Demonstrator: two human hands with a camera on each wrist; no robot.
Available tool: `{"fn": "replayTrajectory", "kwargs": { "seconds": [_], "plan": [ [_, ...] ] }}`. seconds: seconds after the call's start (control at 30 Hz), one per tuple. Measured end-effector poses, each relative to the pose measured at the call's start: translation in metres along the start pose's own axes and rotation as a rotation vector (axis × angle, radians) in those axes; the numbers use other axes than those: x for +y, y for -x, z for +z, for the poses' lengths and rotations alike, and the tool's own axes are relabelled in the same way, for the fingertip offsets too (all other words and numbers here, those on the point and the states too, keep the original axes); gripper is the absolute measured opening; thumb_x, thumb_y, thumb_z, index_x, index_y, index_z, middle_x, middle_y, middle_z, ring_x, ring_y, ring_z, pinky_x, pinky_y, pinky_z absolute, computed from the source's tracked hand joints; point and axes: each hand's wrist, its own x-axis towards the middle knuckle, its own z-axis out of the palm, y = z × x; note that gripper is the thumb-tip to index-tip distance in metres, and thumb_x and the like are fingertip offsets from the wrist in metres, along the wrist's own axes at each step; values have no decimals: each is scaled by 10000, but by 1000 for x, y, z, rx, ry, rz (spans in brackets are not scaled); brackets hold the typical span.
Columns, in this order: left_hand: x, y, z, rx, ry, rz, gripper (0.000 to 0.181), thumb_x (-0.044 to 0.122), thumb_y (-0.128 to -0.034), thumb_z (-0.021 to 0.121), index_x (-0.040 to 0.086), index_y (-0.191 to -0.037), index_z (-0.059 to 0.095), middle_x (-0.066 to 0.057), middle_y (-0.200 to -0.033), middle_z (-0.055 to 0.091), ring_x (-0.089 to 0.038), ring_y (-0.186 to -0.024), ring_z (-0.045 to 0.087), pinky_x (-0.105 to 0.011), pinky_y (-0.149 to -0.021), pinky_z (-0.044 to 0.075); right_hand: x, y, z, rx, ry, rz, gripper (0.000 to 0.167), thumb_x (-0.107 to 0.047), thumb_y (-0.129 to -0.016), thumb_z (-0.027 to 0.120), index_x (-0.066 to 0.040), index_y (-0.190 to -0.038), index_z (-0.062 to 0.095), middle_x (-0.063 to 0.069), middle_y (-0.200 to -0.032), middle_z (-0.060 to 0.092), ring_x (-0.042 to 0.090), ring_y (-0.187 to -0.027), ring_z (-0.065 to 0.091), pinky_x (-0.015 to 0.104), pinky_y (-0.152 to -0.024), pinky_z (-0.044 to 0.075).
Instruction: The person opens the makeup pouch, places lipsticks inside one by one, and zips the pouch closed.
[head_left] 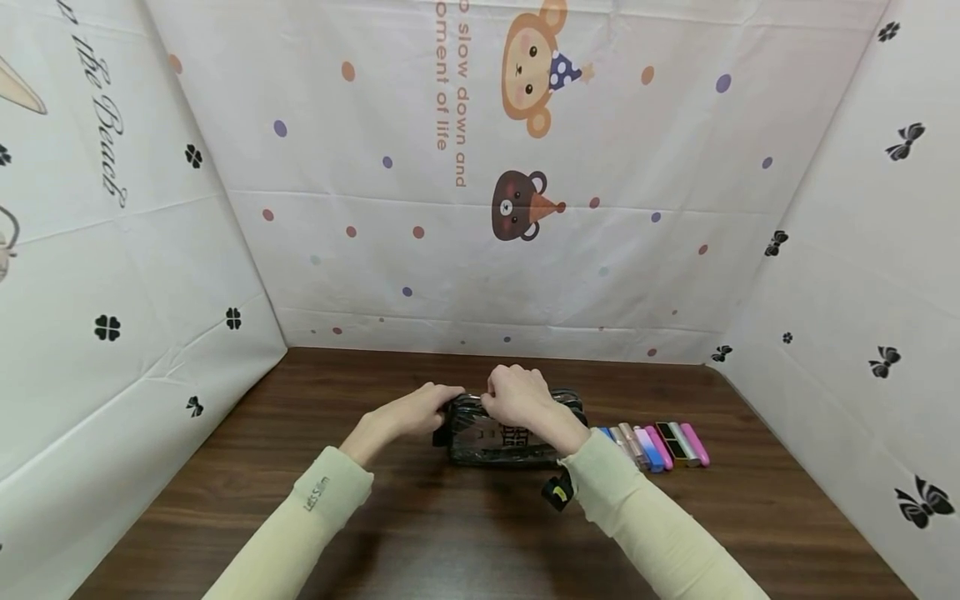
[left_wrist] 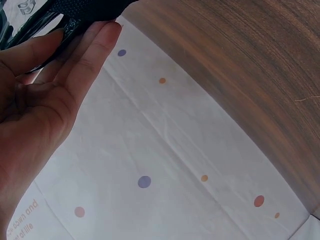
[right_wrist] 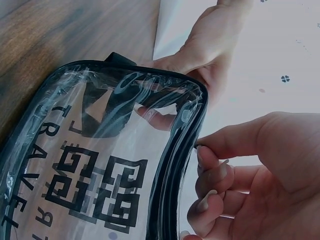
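1. Clear pouch with black trim: on the brown tabletop, about mid-width, ahead of the person. Long axis runs left-right; printed face is toward the person. Can't tell if it stands upright or leans.
2. Zip band: follows the long edge on the far side, parallel to the long axis.
3. Key relation, my read: pinch point vs. zip line. Right fingertips sit at that long edge, close to the pouch's left corner, so most of the length lies to their right, partly under the right wrist. Any pull along the band would have to follow the long axis.
4. Right hand: thumb and index pinched together on a small dark bit, looks like the zip pull, mostly hidden. Other fingers curl alongside, outside the wall.
5. Left hand: clamped on the pouch's left end, thumb one side, fingers the other. It's the nearer hand to that end and, I'd judge, the anchor. Some fingers show through the clear wall; can't tell if inside or behind.
6. Hands are near each other, both at the left half.
7. Outward: row of small colored sticks just right of the pouch, partly behind the right sleeve.
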Motion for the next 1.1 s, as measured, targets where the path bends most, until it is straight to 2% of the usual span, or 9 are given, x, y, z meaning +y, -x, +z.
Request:
{"fn": "replayTrajectory", "kwargs": {
  "seconds": [0.27,0.47,0.63,0.8,1.1],
  "plan": [
    [0,-2,0,1,-13,-15,359,-52,-906,449,175,-1135,607,27,-932,614,-155,-787,497,-324,-730,404,4,2,-3,-20,2,32,526,-157,-919,566,-191,-451,328,-82,-388,194,95,-375,153,239,-439,89],
    [1,-2,-1,12,-25,-11,338,-59,-898,460,176,-1091,608,24,-917,618,-156,-776,507,-324,-727,409,6,5,-4,-15,7,15,524,-152,-917,571,-199,-454,331,-91,-388,197,83,-372,166,228,-430,97],
    [0,-1,0,1,-21,-37,373,-52,-916,452,165,-1180,604,7,-977,629,-163,-812,498,-336,-751,401,5,4,-3,-28,12,17,524,-166,-923,575,-198,-456,340,-88,-389,207,87,-374,186,229,-431,114],
    [0,0,1,5,-26,-24,378,-50,-923,444,144,-1208,598,0,-993,637,-151,-806,510,-325,-742,409,5,4,-3,-41,15,27,524,-174,-925,579,-194,-460,338,-83,-394,203,93,-381,179,235,-440,115],
    [1,3,1,22,-22,6,332,-70,-900,459,150,-1102,605,15,-921,621,-145,-766,502,-318,-706,407,8,7,-6,-42,15,51,535,-178,-922,585,-189,-450,333,-81,-394,198,94,-385,163,239,-452,109]
  ]
}}
